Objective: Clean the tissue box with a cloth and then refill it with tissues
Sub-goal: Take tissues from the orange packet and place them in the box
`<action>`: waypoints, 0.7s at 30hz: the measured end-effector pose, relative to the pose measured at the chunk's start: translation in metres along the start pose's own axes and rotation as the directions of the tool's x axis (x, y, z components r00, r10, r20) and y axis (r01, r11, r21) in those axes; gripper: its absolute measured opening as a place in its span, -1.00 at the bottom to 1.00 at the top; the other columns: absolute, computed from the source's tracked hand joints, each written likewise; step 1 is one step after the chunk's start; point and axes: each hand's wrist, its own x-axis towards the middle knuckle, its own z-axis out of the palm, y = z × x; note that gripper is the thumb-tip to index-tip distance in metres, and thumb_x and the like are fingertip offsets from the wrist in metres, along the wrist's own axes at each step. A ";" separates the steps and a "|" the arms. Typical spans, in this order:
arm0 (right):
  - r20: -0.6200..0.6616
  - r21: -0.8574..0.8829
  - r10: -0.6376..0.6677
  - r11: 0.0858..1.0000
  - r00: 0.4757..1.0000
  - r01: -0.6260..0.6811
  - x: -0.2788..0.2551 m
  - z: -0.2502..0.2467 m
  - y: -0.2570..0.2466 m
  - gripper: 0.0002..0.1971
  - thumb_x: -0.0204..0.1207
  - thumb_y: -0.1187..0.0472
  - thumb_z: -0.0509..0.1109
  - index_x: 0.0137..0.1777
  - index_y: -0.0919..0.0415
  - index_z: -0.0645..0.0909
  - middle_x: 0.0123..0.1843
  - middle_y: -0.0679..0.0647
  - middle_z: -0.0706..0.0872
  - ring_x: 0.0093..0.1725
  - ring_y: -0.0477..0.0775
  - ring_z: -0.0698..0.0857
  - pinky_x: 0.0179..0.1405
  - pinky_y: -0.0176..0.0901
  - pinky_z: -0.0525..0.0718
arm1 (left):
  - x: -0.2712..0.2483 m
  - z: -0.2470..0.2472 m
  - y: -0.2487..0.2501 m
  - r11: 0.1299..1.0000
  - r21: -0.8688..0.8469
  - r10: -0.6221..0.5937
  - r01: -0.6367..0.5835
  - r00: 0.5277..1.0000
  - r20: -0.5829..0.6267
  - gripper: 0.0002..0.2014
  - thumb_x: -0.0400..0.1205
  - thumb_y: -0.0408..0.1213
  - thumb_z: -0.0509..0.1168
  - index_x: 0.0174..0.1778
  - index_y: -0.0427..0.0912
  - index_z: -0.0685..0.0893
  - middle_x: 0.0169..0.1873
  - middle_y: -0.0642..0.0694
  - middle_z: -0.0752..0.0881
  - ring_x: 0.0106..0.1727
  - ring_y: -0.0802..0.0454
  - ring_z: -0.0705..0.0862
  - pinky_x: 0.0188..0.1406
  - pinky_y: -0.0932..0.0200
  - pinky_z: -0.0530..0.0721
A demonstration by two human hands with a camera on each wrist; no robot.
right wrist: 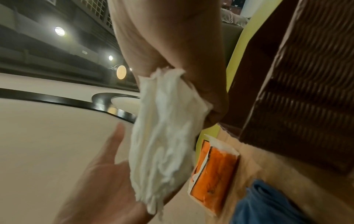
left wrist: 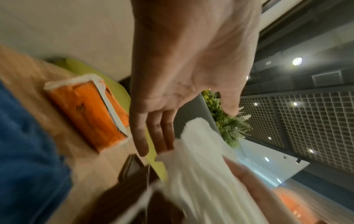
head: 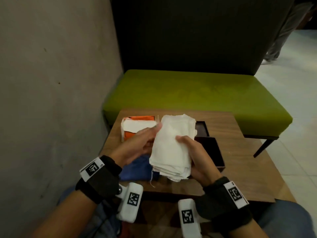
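Observation:
I hold a stack of white tissues [head: 173, 145] above the wooden table [head: 240, 152]. My right hand [head: 187, 145] grips its right edge, thumb on top; the tissues [right wrist: 164, 144] hang from that grip. My left hand [head: 154, 130] is flat with straight fingers [left wrist: 141, 136] against the stack's left side [left wrist: 201, 174], its palm [right wrist: 99, 174] beside the lower end. The dark brown tissue box [head: 202, 128] lies open behind the stack, and a second dark part [head: 211, 152] sits to its right. The blue cloth [head: 139, 169] lies under my left hand.
An opened orange tissue pack [head: 137, 127] lies at the table's far left [left wrist: 90, 115]. A green bench [head: 188, 93] stands right behind the table, and a grey wall [head: 51, 83] closes the left side. Tiled floor [head: 291, 117] runs along the right.

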 end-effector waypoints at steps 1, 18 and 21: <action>-0.007 0.011 0.007 1.000 1.000 -0.007 -0.003 -0.002 0.002 -0.72 0.58 0.25 0.38 0.27 0.26 0.62 0.08 0.27 0.83 0.08 0.28 0.81 0.07 0.13 0.77 | -0.003 0.011 -0.004 1.000 -0.002 -0.018 0.018 0.999 0.032 -0.55 0.58 0.08 0.25 0.29 -0.09 0.61 0.13 -0.06 0.78 0.17 0.04 0.74 0.17 0.10 0.66; -0.069 0.167 -0.036 0.985 0.997 0.047 -0.021 -0.009 0.022 -0.55 0.51 0.13 0.47 0.38 0.25 0.58 0.16 0.32 0.79 0.13 0.32 0.79 0.07 0.22 0.79 | -0.012 0.066 -0.030 0.949 0.259 0.221 -0.178 0.964 -0.145 -0.83 0.71 -0.07 0.12 0.19 0.04 0.43 0.01 0.18 0.61 -0.01 0.37 0.59 -0.08 0.46 0.58; -0.129 0.171 -0.039 0.983 0.991 0.061 -0.020 -0.012 0.020 -0.61 0.57 0.20 0.43 0.37 0.28 0.57 0.15 0.30 0.80 0.12 0.31 0.79 0.12 0.23 0.76 | -0.012 0.063 -0.029 0.946 0.252 0.251 -0.203 0.952 -0.175 -0.79 0.70 -0.09 0.13 0.23 -0.01 0.45 0.13 0.04 0.64 0.02 0.35 0.59 -0.12 0.49 0.59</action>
